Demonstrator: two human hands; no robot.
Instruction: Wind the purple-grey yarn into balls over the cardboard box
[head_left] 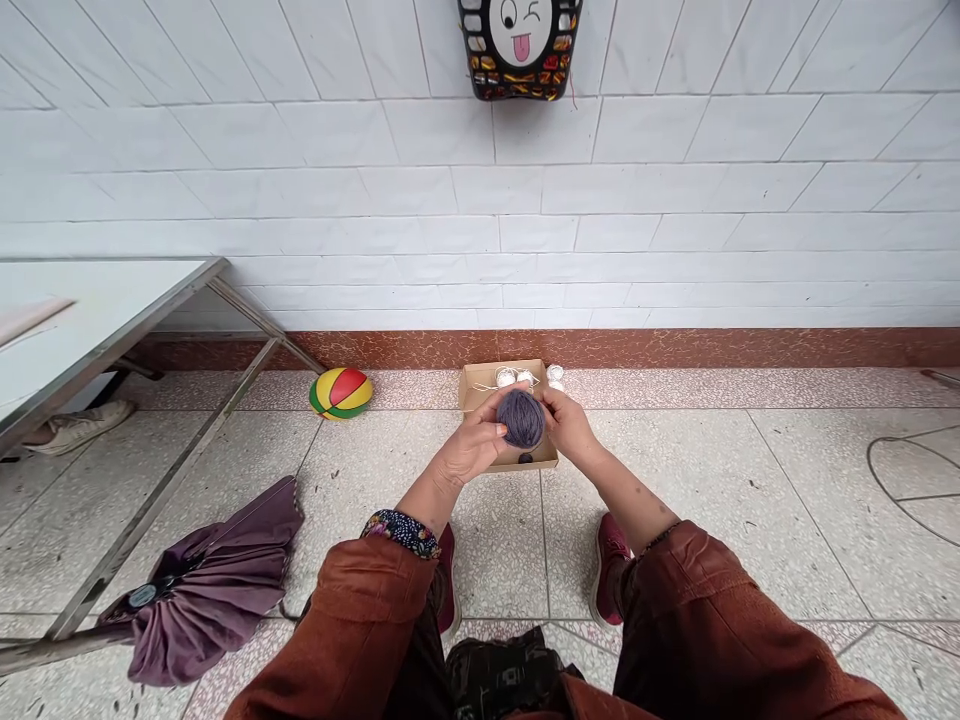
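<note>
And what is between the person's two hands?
In the head view, a dark yarn ball lies between the left hand and the right hand.

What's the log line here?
left hand: holding dark yarn ball | right hand: at ball's edge | ball: over cardboard box

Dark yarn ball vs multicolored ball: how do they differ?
The yarn ball is dark grey-purple; the multicolored ball has red, yellow and green panels. The yarn ball is wound strand; the multicolored ball looks smooth. The yarn ball is in the hands; the multicolored ball rests on the floor. Both are rounded.
</note>
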